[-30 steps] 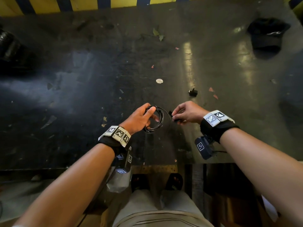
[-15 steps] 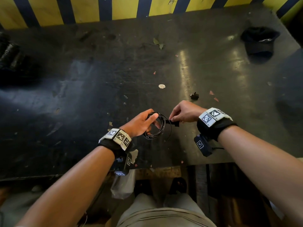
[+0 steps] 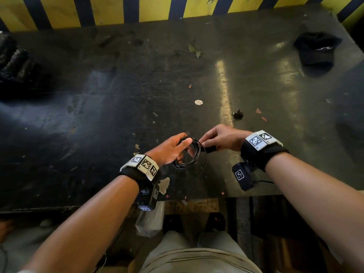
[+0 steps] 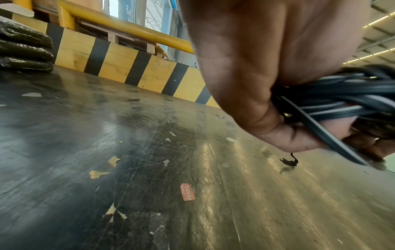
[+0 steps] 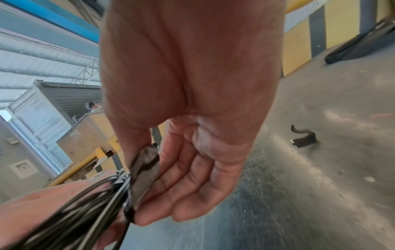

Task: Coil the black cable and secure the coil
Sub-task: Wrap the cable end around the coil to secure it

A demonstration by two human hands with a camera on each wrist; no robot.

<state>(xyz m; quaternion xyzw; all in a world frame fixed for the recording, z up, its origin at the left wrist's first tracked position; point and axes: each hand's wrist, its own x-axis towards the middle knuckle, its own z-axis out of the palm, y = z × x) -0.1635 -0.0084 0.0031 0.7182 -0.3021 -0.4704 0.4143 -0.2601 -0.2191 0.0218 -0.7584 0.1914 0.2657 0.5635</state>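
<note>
Now the left hand [image 3: 169, 150] still grips the coiled cable [image 3: 190, 154] above the tabletop [image 3: 98, 115]. The right hand [image 3: 222, 137], nearer the coil than a second ago, pinches the plug [image 3: 209, 149] against the loops. The clip [image 3: 238, 114] lies unmoved beyond.

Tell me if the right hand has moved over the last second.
Yes. Judged against the small black clip lying on the table, the right hand has shifted slightly leftward, closing on the coiled black cable.
</note>
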